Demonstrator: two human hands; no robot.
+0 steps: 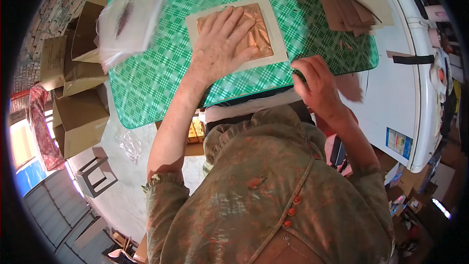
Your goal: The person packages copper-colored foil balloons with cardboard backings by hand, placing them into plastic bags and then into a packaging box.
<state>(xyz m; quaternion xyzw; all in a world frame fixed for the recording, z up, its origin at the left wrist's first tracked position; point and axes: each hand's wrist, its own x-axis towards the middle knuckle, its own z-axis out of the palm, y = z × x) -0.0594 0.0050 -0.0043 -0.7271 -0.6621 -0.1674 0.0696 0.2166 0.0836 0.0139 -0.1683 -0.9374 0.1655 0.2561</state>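
My left hand (222, 44) lies flat with its fingers spread on a shiny copper-coloured sheet (261, 36). Under that sheet is a larger beige board (276, 32), set on the green checked tabletop (166, 88). Just right of the board's lower right corner, at the table's front edge, is my right hand (316, 83). Its fingers are curled, and whether anything is between them is too small to tell.
A stack of clear plastic sleeves (134, 24) lies at the table's left. Brown sheets (342, 7) are piled at the back right. Open cardboard boxes (80, 122) stand on the left, and a white appliance (395, 93) is on the right.
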